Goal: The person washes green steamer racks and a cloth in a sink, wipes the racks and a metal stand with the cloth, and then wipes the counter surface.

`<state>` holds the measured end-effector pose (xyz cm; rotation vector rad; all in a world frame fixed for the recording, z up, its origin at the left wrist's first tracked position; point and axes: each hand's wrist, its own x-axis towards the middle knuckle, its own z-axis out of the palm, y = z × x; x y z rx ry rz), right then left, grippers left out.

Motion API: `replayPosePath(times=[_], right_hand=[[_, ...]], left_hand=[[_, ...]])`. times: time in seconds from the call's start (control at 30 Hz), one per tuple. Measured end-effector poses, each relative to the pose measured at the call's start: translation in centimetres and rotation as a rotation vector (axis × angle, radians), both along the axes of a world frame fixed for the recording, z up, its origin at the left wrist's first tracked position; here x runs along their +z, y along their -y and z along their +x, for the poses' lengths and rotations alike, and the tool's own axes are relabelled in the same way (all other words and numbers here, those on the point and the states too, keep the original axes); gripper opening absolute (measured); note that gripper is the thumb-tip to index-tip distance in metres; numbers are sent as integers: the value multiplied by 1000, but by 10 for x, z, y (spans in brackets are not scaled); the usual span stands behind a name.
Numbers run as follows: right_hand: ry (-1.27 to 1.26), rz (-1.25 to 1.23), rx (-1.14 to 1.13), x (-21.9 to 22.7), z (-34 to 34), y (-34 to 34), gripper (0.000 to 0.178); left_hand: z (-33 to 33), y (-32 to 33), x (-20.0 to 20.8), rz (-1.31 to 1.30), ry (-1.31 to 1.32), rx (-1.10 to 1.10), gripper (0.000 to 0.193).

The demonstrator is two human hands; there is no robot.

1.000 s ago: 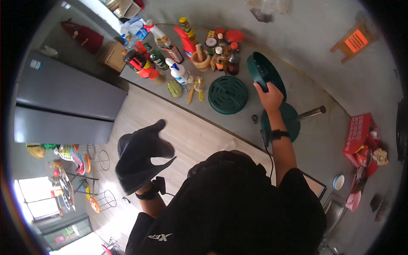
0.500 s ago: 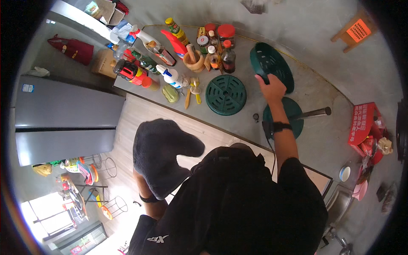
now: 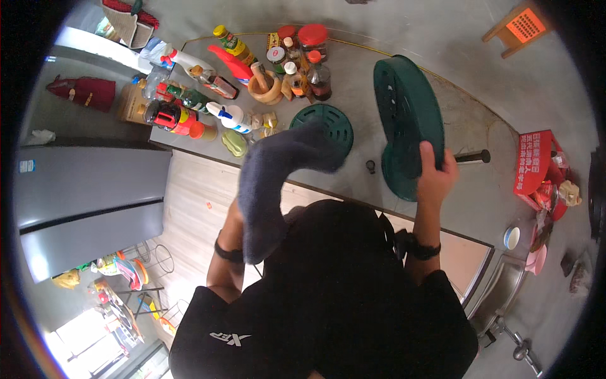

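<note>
A dark grey cloth piece (image 3: 271,170), shaped somewhat like a mitt, covers my left hand and hides its fingers; only the forearm shows below. Its far end hangs over part of a green slotted disc (image 3: 338,126) on the counter. My right hand (image 3: 435,174) grips the near rim of a deep green round tray (image 3: 416,95) with holes in its bottom, tilted on edge. Behind the tray, a green round base (image 3: 399,180) lies on the counter, partly hidden. A metal tube (image 3: 473,156) sticks out to the right of my fingers.
Bottles, jars and a wooden mortar with pestle (image 3: 265,88) crowd the counter's far left. A small black ring (image 3: 370,167) lies near the front edge. At the right are a red box (image 3: 533,164), a bowl (image 3: 512,237) and a sink (image 3: 499,290). A grey fridge (image 3: 95,189) stands left.
My left hand has swung the grey cloth up and right, over the slotted disc. My right hand has brought the tray nearer and tilted it more upright, in front of the base.
</note>
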<state>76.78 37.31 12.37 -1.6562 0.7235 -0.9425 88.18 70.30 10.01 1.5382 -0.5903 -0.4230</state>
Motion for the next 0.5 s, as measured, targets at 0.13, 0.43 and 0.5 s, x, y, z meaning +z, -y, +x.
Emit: replayPosePath(times=[0.13, 0.43, 0.5], right_hand=[[172, 123, 47, 10, -46, -3, 24], [666, 287, -53, 56, -151, -32, 58], [677, 269, -115, 64, -159, -41, 58]], left_hand=[[38, 76, -3, -118, 129, -465, 85], [66, 147, -55, -1, 521, -737, 79], [68, 165, -60, -66, 385, -767, 76]])
